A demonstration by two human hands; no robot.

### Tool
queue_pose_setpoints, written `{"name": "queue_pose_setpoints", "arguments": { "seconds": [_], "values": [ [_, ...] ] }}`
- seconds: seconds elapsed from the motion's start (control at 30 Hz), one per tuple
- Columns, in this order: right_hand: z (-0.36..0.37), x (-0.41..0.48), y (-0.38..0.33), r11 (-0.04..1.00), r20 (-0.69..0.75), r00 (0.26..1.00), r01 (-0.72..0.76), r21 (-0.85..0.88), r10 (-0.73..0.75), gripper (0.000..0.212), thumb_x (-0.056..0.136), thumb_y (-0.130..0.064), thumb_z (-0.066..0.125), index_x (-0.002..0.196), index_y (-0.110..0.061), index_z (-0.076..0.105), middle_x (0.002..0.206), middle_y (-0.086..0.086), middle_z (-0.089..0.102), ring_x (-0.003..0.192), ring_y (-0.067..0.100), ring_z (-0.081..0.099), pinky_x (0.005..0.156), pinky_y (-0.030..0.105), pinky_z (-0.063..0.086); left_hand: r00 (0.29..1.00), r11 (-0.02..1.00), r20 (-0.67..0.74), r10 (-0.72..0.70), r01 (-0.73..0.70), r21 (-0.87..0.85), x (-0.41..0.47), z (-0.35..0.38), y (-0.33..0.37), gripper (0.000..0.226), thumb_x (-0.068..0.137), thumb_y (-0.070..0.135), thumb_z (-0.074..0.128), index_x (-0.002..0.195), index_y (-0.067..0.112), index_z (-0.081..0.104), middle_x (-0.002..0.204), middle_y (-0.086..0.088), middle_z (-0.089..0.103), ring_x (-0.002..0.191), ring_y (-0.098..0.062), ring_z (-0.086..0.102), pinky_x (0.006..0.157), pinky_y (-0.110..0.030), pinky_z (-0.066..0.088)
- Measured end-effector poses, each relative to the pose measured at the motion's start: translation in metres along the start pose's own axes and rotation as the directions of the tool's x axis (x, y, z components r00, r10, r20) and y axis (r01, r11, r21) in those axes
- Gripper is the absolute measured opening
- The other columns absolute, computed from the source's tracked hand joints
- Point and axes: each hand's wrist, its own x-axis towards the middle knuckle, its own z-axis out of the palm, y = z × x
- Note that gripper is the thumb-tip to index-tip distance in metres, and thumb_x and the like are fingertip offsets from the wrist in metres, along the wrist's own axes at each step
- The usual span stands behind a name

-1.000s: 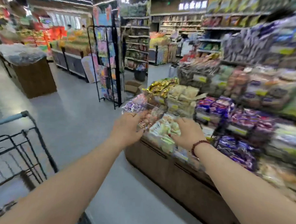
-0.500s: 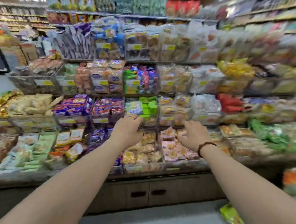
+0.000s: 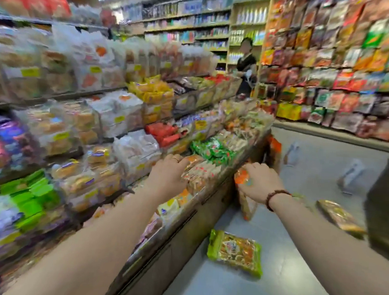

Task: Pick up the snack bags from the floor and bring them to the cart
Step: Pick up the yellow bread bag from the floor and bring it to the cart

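Note:
Several snack bags lie on the grey floor of a shop aisle. A green and orange bag (image 3: 235, 253) lies flat below my right forearm. An orange bag (image 3: 246, 206) leans against the shelf base, partly hidden behind my right hand (image 3: 261, 182). Further right lies a gold bag (image 3: 341, 216), and two pale bags (image 3: 351, 173) sit deeper in the aisle. My left hand (image 3: 167, 175) hovers in front of the lowest shelf row. Both hands reach forward with loosely curled fingers and hold nothing. The cart is out of view.
Tiered shelves (image 3: 185, 223) packed with snacks run along the left. A wall of hanging packets (image 3: 341, 76) fills the right. A person (image 3: 246, 66) stands at the far end of the aisle. A dark object (image 3: 384, 213) juts in at the right edge.
The view has swung right, from the cart and open floor past the shelf front to the aisle with bags on the floor. Both hands stay outstretched and empty.

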Motion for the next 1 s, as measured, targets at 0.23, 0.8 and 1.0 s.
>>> {"name": "queue_pose_setpoints", "arguments": {
  "seconds": [0.23, 0.8, 1.0],
  "values": [
    [0.009, -0.006, 0.053, 0.964, 0.027, 0.964, -0.265, -0.025, 0.266, 0.056, 0.087, -0.053, 0.054, 0.132, -0.02, 0.046, 0.129, 0.007, 0.052, 0.122, 0.027, 0.047, 0.1, 0.037, 0.039, 0.978, 0.975, 0.014, 0.207, -0.205, -0.079, 0.088, 0.044, 0.024, 0.047, 0.086, 0.034, 0.057, 0.13, 0.019, 0.051, 0.125, -0.003, 0.054, 0.122, -0.026, 0.045, 0.086, -0.038, 0.047],
    [0.066, 0.017, 0.257, 0.878, 0.084, 0.874, -0.477, -0.042, 0.479, 0.055, 0.083, -0.055, 0.055, 0.128, -0.023, 0.049, 0.13, 0.001, 0.054, 0.121, 0.024, 0.048, 0.101, 0.041, 0.04, 0.865, 0.866, 0.113, 0.488, -0.465, -0.185, 0.247, 0.152, 0.209, 0.055, 0.085, 0.035, 0.06, 0.135, 0.017, 0.048, 0.13, -0.006, 0.052, 0.124, -0.028, 0.044, 0.093, -0.04, 0.046],
    [0.074, 0.062, 0.328, 0.883, 0.104, 0.88, -0.469, 0.032, 0.463, 0.054, 0.087, -0.051, 0.054, 0.132, -0.023, 0.046, 0.132, 0.003, 0.051, 0.125, 0.024, 0.043, 0.105, 0.041, 0.037, 0.88, 0.885, 0.142, 0.454, -0.426, -0.189, 0.305, 0.178, 0.254, 0.057, 0.085, 0.035, 0.06, 0.137, 0.017, 0.046, 0.131, -0.005, 0.051, 0.126, -0.026, 0.043, 0.093, -0.038, 0.044]
  ]
}}
